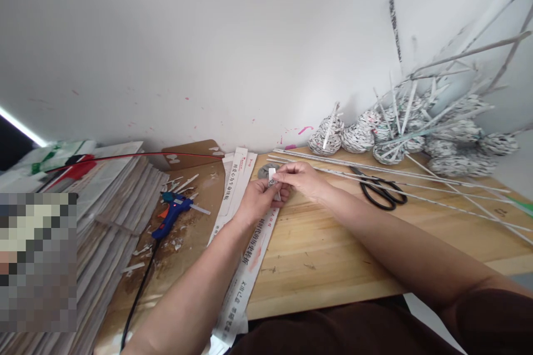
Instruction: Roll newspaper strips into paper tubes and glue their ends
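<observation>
Near the middle of the table, my left hand [259,197] is closed on a small folded strip of newspaper [272,174], its printed characters facing up. The thumb and forefinger of my right hand [298,178] pinch the same strip from the right side. Just behind my fingers lies a grey round object [263,171], partly covered. Long flat newspaper strips [252,258] run beneath my left hand and forearm towards the table's front edge. Several thin rolled paper sticks [333,165] lie beyond my right hand, and black-handled scissors [385,194] rest to its right.
A blue glue gun [172,215] with a black cord lies on scrap-littered cardboard [191,177] at left. Beside it rises a tall newspaper stack [112,238]. Several woven paper shapes [358,137] with sticks poking up stand along the white wall [250,55] at right.
</observation>
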Demonstrator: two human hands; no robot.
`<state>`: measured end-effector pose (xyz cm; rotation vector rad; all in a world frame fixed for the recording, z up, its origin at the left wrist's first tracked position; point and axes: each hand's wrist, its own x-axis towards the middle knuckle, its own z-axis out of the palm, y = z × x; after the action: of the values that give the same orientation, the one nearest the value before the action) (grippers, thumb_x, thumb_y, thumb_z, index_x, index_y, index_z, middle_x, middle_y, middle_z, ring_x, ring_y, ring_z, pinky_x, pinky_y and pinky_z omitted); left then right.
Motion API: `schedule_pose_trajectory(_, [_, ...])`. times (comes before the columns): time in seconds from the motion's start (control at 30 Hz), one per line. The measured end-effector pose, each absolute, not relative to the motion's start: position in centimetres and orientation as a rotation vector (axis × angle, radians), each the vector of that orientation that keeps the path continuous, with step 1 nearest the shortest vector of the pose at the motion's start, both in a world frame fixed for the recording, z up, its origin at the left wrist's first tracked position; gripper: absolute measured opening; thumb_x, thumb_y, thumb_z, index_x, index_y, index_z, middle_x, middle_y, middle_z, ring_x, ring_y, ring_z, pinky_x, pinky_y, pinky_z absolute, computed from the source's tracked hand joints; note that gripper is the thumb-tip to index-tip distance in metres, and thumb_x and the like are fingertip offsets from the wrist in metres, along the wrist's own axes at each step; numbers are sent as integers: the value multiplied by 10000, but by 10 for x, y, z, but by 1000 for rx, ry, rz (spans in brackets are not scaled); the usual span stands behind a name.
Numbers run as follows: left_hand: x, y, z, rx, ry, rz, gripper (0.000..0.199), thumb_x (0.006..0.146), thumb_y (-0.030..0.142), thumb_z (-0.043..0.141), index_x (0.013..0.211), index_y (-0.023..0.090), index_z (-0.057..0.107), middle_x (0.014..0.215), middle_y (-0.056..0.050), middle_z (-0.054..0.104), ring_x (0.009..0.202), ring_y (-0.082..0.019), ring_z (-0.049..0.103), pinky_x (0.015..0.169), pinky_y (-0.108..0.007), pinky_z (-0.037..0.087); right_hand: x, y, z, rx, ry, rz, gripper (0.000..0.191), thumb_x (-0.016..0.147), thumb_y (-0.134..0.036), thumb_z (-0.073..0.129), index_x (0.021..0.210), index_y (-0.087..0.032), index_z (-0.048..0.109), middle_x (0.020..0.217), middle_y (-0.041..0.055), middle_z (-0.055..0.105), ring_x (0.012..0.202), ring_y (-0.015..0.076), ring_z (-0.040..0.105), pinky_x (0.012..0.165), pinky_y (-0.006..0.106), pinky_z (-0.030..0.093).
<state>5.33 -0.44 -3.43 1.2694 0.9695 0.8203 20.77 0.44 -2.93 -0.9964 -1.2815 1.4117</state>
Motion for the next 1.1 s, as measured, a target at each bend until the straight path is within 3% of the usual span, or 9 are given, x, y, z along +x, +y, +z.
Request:
schedule_pose_trajectory(0.3, [54, -5, -34, 1275, 967, 798, 318, 746, 432, 697, 828, 126, 713, 765, -94, 701, 698, -171, 655, 634, -283, 542, 204, 0, -29, -973, -1185, 1458, 355, 647, -433, 803, 706, -170, 573, 535, -26, 597, 414, 118, 543, 405, 244, 439])
schedule_pose_trajectory(0.5, [54, -6, -35, 1265, 937, 811, 307, 761, 430, 683, 832, 132, 712, 783, -93, 706, 711, -168, 657, 660, -293, 549, 208, 3, -27, -920, -1358, 1494, 318, 694, -421, 770, 784, -139, 655, 559, -12, 611, 454, 106, 553, 455, 235, 452])
schedule_pose_trajectory(0.73, [55, -6, -35, 1333, 951, 743, 302, 729, 425, 724, 804, 133, 719, 767, -94, 704, 716, -178, 652, 663, -300, 547, 206, 2, -30, -963, -1200, 1472, 339, 649, -421, 799, 695, -154, 597, 525, -23, 592, 396, 109, 542, 386, 231, 444])
schedule_pose_trajectory(1.1, [53, -7, -31, 1334, 920, 610, 321, 793, 427, 656, 900, 128, 704, 776, -89, 710, 723, -169, 654, 674, -296, 534, 209, 0, -26, -837, -1244, 1585, 329, 724, -434, 753, 755, -149, 591, 491, -36, 563, 350, 90, 486, 333, 209, 377])
